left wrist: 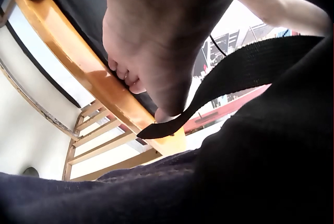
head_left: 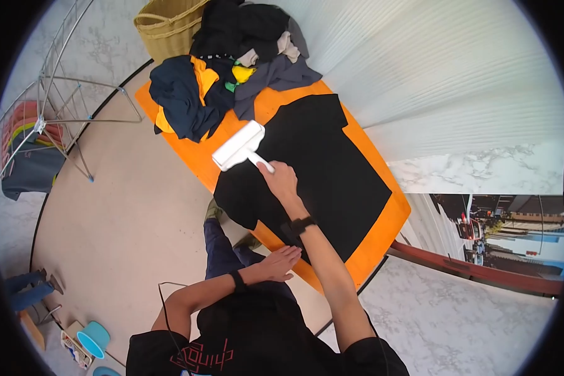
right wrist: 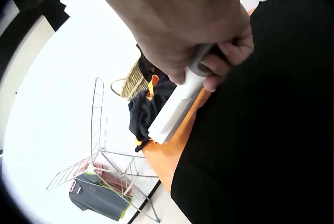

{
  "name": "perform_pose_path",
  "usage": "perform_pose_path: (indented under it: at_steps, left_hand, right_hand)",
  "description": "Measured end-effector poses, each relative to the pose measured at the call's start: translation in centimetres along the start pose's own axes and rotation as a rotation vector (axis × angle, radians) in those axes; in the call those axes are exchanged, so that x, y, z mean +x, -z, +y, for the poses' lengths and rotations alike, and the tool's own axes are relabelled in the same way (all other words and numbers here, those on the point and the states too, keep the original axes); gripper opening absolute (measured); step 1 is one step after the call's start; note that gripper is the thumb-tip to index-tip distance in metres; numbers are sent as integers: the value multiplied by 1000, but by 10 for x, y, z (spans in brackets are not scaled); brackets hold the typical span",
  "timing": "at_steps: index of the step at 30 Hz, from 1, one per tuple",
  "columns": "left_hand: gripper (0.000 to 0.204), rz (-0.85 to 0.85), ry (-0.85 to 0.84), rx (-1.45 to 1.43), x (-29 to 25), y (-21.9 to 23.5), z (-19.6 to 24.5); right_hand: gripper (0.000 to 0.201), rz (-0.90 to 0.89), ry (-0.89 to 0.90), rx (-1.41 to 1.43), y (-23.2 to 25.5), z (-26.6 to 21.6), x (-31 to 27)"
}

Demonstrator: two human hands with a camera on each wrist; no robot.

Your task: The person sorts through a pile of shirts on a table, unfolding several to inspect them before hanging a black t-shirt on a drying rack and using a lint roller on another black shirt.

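Note:
My right hand [head_left: 281, 180] grips the handle of a white lint roller [head_left: 239, 145]. The roller's wide head lies over the left part of a black T-shirt [head_left: 323, 169], which is spread flat on an orange table [head_left: 387, 216]. In the right wrist view, fingers curl round the grey-and-white handle, and the roller's head [right wrist: 175, 112] points toward the clothes pile. My left hand [head_left: 278, 264] rests near the table's front edge at the shirt's border, fingers extended and holding nothing. The left wrist view shows this hand [left wrist: 148, 41] from below, beside the orange edge.
Crumpled dark clothes [head_left: 185, 94] with orange, yellow and grey pieces are heaped at the table's far end, by a wicker basket [head_left: 166, 31]. A metal drying rack [head_left: 41, 125] with garments stands to the left. A pale ribbed curtain [head_left: 420, 81] borders the table's right side.

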State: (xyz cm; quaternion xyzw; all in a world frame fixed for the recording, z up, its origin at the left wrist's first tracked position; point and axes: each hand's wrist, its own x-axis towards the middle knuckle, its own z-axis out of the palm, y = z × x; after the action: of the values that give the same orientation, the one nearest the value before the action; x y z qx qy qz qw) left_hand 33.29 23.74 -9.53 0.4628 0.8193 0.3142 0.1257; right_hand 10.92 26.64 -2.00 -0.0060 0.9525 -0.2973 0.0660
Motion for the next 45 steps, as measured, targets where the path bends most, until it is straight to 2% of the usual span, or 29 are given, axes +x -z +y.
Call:
perform_pose_path:
  at_steps: [1,3,5,7,8,10,11,13,17,23,28,33,35,36,38,39,41,43,45]
  left_hand:
    - [66,-5,-10,11,-7,12,-3]
    - [43,58,246,-135,-27,45,-11]
    - [25,180,542,-160,-50,82,-21]
    - [35,194,671,-157,-71,99,-45]
    - [35,164,647,-141,-72,104,-52]
    - [59,393,479,183,-70,112,-64]
    - [59,365,448,191,-68,114,-68]
    - [79,102,464,264,-63,113,-77]
    - [76,-37,445,382,-64,108,-89]
    - [70,-110,413,429,-61,114,-90]
    - [70,-166,437,434,-58,116,-90]
    - [75,-204,426,503,-42,121,-81]
    - [78,-134,281,411,-16,120,-62]
    - [78,-147,210,374,-2,111,-55]
    - [78,-187,63,278,24,86,-40]
    - [77,-210,-13,217,35,69,-32]
    - [76,-243,-99,177,54,38,-14]
    - [76,-284,-175,144,61,14,-2]
    - [76,-315,-181,132,63,-3,8]
  right_hand:
    - [42,-36,-32,4,10,9,-9]
    - [41,-41,-2,-15,33,35,-37]
    - [41,-57,-22,-68,57,64,-74]
    - [41,-92,-94,-103,76,94,-115]
    - [41,-109,-131,-118,83,109,-134]
    - [41,-102,-201,-101,96,138,-173]
    - [41,-120,-238,-105,101,153,-193]
    - [42,-92,-304,-78,112,179,-231]
    - [42,-74,-438,-21,142,221,-305]
    - [40,-63,-596,-50,164,270,-399]
    - [40,11,-674,-9,173,278,-446]
    - [41,89,-770,-12,167,265,-472]
    - [42,256,-976,307,148,251,-472]
    - [42,255,-987,299,132,244,-468]
    - [43,581,-866,306,94,222,-452]
    - [42,639,-921,395,84,205,-438]
    - [39,797,-933,282,48,192,-410]
    - [38,826,-1001,363,23,187,-385]
    - [37,886,-934,250,18,180,-362]
